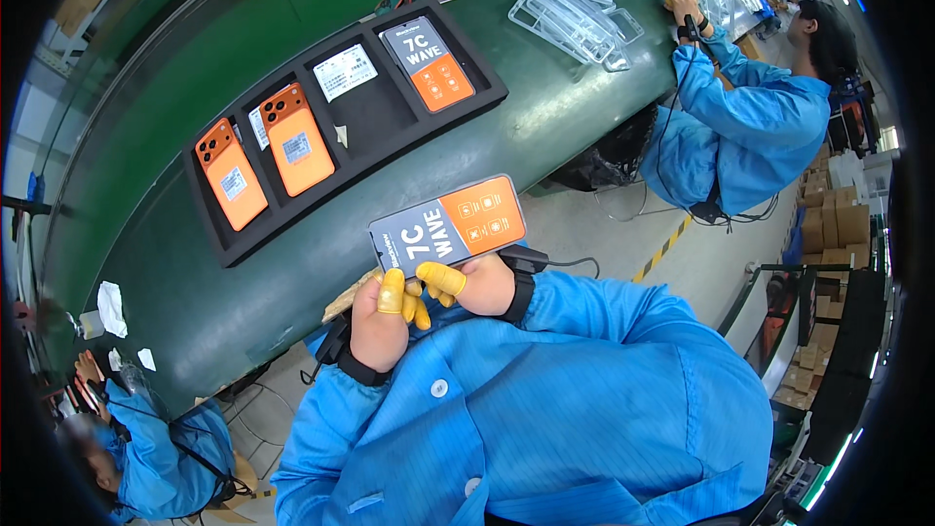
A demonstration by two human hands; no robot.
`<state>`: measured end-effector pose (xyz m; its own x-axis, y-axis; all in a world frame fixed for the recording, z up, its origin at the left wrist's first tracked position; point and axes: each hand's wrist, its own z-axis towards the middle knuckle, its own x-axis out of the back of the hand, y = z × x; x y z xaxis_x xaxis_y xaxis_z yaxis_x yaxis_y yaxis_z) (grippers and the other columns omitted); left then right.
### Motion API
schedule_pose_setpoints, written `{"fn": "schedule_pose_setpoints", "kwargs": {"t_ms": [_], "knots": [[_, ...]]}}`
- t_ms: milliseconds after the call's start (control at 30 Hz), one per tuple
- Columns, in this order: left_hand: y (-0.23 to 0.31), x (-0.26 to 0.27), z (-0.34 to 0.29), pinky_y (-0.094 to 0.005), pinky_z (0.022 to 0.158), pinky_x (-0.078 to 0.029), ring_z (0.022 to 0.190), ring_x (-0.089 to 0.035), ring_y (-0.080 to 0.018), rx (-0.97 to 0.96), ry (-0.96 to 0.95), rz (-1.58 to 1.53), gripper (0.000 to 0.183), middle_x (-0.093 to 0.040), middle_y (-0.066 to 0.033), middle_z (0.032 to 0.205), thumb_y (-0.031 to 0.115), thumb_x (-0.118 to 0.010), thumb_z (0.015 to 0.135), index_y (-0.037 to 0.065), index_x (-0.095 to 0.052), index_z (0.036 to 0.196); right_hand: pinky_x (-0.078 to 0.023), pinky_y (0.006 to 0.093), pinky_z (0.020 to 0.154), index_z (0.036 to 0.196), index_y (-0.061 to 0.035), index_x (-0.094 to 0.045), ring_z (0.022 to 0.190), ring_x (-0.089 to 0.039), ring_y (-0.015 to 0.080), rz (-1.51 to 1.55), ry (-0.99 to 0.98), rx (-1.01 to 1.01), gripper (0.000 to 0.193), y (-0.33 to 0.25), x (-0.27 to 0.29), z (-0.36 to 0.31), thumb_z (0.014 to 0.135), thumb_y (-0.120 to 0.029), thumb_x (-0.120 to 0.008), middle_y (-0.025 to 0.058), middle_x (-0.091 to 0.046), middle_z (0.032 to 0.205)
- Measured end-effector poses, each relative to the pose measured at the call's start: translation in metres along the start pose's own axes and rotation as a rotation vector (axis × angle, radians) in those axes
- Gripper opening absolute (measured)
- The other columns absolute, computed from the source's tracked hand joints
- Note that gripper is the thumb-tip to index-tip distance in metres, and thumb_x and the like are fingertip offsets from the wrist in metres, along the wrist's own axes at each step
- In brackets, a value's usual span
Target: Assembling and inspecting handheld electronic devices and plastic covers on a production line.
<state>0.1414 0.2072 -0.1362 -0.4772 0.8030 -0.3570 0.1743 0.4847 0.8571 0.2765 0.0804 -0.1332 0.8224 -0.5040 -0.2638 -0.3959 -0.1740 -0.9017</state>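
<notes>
A phone (487,217) with a grey-and-orange printed film over its front is tilted between my two hands, above the near edge of the green work surface. My left hand (380,323), in yellow finger cots, pinches its lower left corner with the thumb up. The thumb of my right hand (479,286) bears on the phone's lower edge, other fingers curled beneath. Beyond lies a black foam tray (390,119). Two orange phones (232,178) sit back-up in its left slots, and another film-covered phone (429,66) is in its right slot. Between them a slot holds a white label (345,73).
Clear plastic frames (577,18) are heaped at the far right of the green table (321,268). A co-worker (740,127) handles clear pieces at right; another person (161,448) sits at lower left. White paper scraps (111,309) lie on the left end.
</notes>
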Motion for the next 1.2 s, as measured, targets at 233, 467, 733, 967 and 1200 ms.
{"fn": "schedule_pose_setpoints", "kwargs": {"t_ms": [233,467,733,967,1200], "knots": [[-0.004,0.005,0.001,-0.0345,0.068,-0.051,0.076,-0.059,-0.0234,-0.043,-0.085,-0.073,0.060,-0.062,-0.0159,0.096,0.049,-0.034,0.105,-0.005,-0.055,0.120,-0.044,0.0255,0.057,0.101,-0.0035,-0.066,0.062,-0.054,0.0096,0.051,0.007,0.039,0.021,-0.003,0.001,0.001,0.101,-0.023,-0.056,0.0019,-0.061,0.073],[-0.024,0.023,-0.003,-0.0334,0.073,-0.050,0.080,-0.060,-0.0228,-0.105,0.003,0.084,0.058,-0.063,-0.0150,0.099,0.048,-0.036,0.105,-0.005,-0.055,0.119,-0.043,0.0261,0.055,0.098,-0.0029,-0.065,0.059,-0.053,0.0106,0.097,-0.047,0.077,0.023,-0.006,0.000,0.002,0.101,-0.024,-0.056,0.0020,-0.059,0.068],[0.011,0.002,-0.005,-0.0328,0.073,-0.052,0.074,-0.062,-0.0190,-0.122,-0.061,-0.043,0.039,-0.061,-0.0097,0.086,0.034,-0.041,0.107,-0.003,-0.056,0.111,-0.040,0.0263,0.056,0.109,-0.0035,-0.062,0.060,-0.051,0.0123,0.495,-0.119,-0.025,0.036,0.000,0.003,0.005,0.102,-0.037,-0.052,0.0061,-0.062,0.079],[0.013,0.002,-0.009,-0.0337,0.069,-0.051,0.072,-0.060,-0.0198,-0.169,-0.177,-0.016,0.042,-0.057,-0.0095,0.082,0.038,-0.043,0.106,-0.003,-0.056,0.109,-0.038,0.0282,0.050,0.119,-0.0042,-0.058,0.056,-0.049,0.0147,0.649,-0.160,0.011,0.038,-0.010,0.011,0.003,0.100,-0.037,-0.052,0.0099,-0.067,0.095],[0.022,-0.001,-0.010,-0.0332,0.068,-0.051,0.070,-0.056,-0.0180,-0.205,-0.196,0.012,0.048,-0.055,-0.0074,0.080,0.044,-0.046,0.103,-0.002,-0.056,0.109,-0.038,0.0284,0.048,0.118,-0.0072,-0.059,0.052,-0.048,0.0155,0.768,-0.196,-0.107,0.034,-0.011,0.011,0.000,0.099,-0.035,-0.053,0.0100,-0.067,0.094]]}}
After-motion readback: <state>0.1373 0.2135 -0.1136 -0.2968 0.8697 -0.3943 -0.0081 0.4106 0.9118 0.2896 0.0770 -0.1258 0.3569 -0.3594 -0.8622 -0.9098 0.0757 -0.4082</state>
